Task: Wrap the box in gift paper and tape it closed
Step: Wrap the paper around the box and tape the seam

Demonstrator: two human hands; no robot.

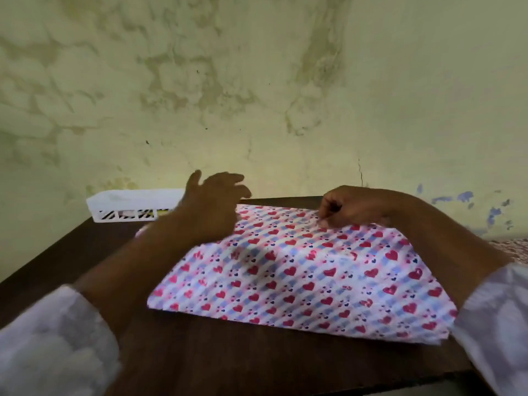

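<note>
A sheet of gift paper (300, 275) with red hearts on pink and blue stripes lies draped over the dark wooden table (214, 361), humped in the middle as if covering something. The box itself is hidden. My left hand (214, 195) hovers above the paper's far left corner with fingers spread and relaxed, holding nothing. My right hand (351, 208) rests at the paper's far edge, fingers curled down, fingertips pinching or pressing the paper.
A white plastic slotted basket (134, 205) stands at the table's far left, against a stained yellowish wall (257, 95). The table's right edge lies under my right forearm, with patterned cloth (511, 247) beyond it.
</note>
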